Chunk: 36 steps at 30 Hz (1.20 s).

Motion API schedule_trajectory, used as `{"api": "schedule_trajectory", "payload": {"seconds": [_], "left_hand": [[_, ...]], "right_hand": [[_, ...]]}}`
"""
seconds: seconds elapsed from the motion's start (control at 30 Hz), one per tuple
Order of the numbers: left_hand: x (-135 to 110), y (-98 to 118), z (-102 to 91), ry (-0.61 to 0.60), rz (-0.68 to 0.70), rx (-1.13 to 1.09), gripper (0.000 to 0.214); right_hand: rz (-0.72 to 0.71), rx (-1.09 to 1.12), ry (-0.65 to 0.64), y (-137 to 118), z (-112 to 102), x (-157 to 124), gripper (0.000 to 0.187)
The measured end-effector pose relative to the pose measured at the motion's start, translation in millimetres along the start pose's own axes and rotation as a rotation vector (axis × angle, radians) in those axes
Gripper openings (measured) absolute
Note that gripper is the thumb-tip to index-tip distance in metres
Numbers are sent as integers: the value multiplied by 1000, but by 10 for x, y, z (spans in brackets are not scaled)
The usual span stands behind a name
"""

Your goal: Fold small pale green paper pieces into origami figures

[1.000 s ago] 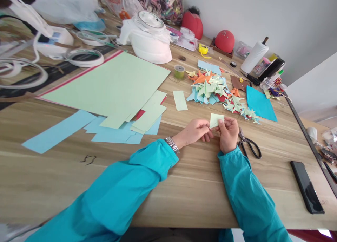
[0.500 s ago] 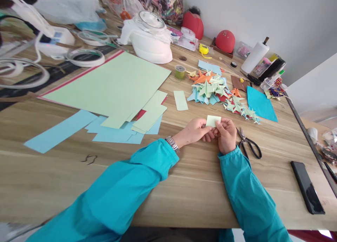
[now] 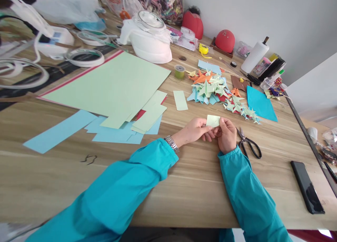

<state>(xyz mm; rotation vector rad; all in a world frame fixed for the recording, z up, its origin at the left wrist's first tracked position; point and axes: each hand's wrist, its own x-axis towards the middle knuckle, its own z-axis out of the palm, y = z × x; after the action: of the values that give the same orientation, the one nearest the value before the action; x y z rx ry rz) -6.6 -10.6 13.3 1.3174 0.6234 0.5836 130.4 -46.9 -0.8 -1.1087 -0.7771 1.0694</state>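
Observation:
Between my two hands is a small pale green piece of paper (image 3: 212, 120), held just above the table. My left hand (image 3: 198, 130) pinches its left and lower edge, fingers closed. At its right edge, the thumb and fingers of my right hand (image 3: 227, 135) are closed on it as well. Black-handled scissors (image 3: 248, 143) lie just right of my right hand. Beyond my hands is a pile of folded paper cranes (image 3: 207, 88) in green, blue, orange and red. A loose green paper strip (image 3: 180, 100) rests left of the pile.
A large green sheet (image 3: 113, 82) lies at the left, with blue paper strips (image 3: 60, 131) below it. A spool of thread (image 3: 179, 72) stands behind the loose strip. To the right are a teal sheet (image 3: 261, 103) and a phone (image 3: 307, 187). White rolls (image 3: 151, 38) stand at the back.
My right thumb has moved from the paper's face to its upper right edge, uncovering a small mark or crease on the paper. My left hand has barely moved.

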Motion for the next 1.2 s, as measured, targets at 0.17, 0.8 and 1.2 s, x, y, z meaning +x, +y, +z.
{"api": "schedule_trajectory", "payload": {"seconds": [0.17,0.8,1.2], "left_hand": [[6,-11,-3,20,-7,-1,21],[25,-13,-11,330,164,-134,18],[28,-14,2,318,150,-177,27]], "right_hand": [[-38,-10,0,7,8,-12,34],[-27,-91,-119,27,8,-46,35],[9,-300,-208,-26,38,-94,25]]}}
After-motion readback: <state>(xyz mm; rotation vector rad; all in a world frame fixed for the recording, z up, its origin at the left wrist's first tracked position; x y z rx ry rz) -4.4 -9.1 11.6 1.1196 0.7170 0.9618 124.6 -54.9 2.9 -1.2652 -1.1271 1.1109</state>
